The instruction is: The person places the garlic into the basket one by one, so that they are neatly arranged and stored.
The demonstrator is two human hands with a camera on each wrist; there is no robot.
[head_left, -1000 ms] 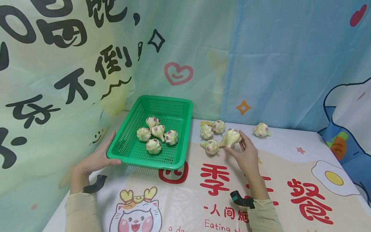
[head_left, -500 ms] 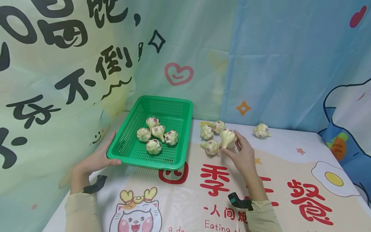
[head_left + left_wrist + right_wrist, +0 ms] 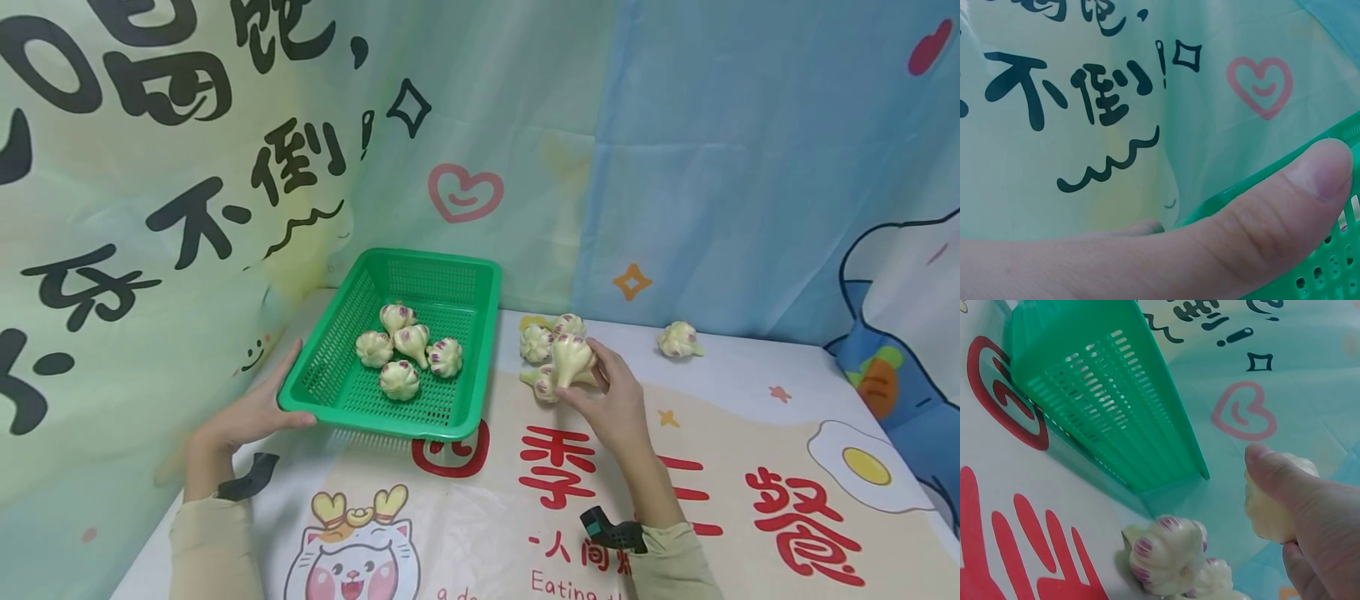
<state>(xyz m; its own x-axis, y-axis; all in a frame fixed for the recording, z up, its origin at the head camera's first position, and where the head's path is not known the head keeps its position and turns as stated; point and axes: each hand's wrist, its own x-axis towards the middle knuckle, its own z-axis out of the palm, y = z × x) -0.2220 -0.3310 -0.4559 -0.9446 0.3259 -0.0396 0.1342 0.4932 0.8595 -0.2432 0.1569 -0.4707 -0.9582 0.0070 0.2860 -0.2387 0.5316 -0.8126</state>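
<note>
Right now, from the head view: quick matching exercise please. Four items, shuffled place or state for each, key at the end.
Things:
1. Green basket
2. Left hand
3. Right hand
4. Lone garlic bulb

Places and states:
A. Pinching a raised bulb
B. On the table, right of the right hand
C. Contains five bulbs
D. Gripping the basket at its near-left corner

Pairs: 1-C, 2-D, 3-A, 4-B

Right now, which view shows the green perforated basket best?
The head view looks down into the green perforated basket, showing its rim and five garlic bulbs inside. The left wrist view catches only part, behind the left hand; the right wrist view shows its outer side.
</note>
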